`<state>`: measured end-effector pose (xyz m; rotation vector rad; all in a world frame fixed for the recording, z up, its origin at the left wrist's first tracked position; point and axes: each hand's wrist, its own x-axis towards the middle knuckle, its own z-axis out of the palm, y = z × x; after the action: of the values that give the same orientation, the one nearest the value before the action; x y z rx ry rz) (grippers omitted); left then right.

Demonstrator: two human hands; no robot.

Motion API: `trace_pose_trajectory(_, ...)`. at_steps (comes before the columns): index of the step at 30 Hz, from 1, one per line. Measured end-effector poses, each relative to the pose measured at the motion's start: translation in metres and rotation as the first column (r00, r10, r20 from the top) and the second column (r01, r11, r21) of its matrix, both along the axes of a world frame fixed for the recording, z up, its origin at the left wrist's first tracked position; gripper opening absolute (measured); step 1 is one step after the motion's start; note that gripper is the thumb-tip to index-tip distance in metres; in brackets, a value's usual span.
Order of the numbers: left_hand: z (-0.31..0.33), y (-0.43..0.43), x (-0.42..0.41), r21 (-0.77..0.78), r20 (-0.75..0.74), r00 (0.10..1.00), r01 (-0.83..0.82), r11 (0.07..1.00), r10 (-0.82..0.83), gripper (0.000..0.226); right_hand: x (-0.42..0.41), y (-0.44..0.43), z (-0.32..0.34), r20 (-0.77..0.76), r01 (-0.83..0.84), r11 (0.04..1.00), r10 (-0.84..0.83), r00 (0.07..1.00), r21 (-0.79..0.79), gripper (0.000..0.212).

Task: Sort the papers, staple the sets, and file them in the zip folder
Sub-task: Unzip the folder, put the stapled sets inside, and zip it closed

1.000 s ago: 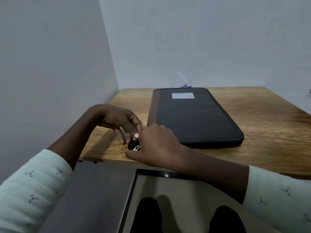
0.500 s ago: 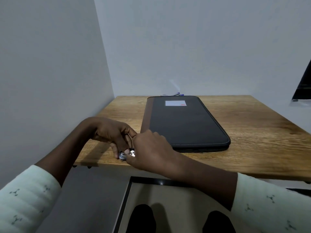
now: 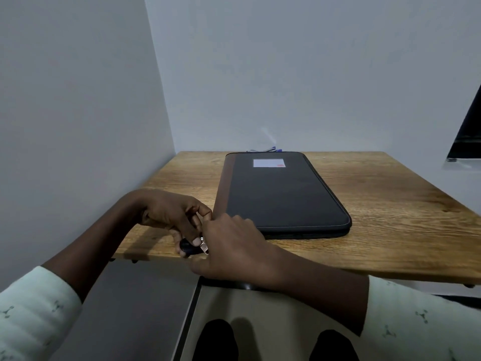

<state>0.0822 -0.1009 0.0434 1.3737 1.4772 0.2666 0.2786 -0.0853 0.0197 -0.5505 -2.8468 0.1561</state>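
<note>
Fiddling goes on at the near left corner of the counter (image 3: 390, 217). A moment ago only metal glinted between my hands; now the small black piece (image 3: 188, 247) shows, pinched under my left hand's (image 3: 169, 217) curled fingers (image 3: 191, 230). My right hand (image 3: 234, 248) curls against its metal tab, grip hidden. The zip folder (image 3: 281, 194) lies shut just beside, so I'd say filing hasn't started.

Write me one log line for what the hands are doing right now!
zip folder: flat on table | left hand: pinches small black object at table's near edge | right hand: touching it, grip hidden
</note>
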Motion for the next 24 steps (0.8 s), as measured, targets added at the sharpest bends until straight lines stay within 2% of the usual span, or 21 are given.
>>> trace_pose_trajectory(4, 0.004, 0.002, 0.0, -0.017, -0.022, 0.999, 0.031, 0.999, -0.032, 0.042, -0.003, 0.005, 0.007, 0.1, -0.015, 1.0, 0.014, 0.995, 0.009, 0.038)
trace_pose_trajectory(9, 0.006, 0.002, -0.003, 0.004, 0.042, 0.995, 0.094, 0.996, -0.094, 0.028, -0.008, 0.015, 0.019, 0.113, -0.035, 0.999, 0.031, 0.993, 0.03, 0.035)
trace_pose_trajectory(12, 0.005, 0.003, -0.005, 0.006, 0.029, 0.997, 0.068, 0.998, -0.068, 0.031, -0.009, 0.021, 0.019, 0.107, 0.006, 0.995, 0.005, 0.994, -0.101, 0.023)
trace_pose_trajectory(15, 0.004, 0.007, -0.007, -0.016, 0.017, 0.996, 0.086, 0.996, -0.085, 0.032, -0.003, 0.029, 0.017, 0.073, 0.04, 0.971, -0.024, 0.997, -0.235, 0.023)
trace_pose_trajectory(19, 0.004, 0.012, -0.003, -0.03, 0.051, 0.983, 0.177, 0.984, -0.175, 0.019, 0.007, 0.041, 0.013, 0.055, 0.039, 0.964, -0.026, 0.998, -0.264, 0.024)
trace_pose_trajectory(24, 0.001, 0.018, 0.003, -0.026, 0.078, 0.972, 0.222, 0.975, -0.22, 0.017, 0.022, 0.05, 0.006, 0.039, 0.029, 0.963, -0.019, 0.999, -0.27, 0.033)
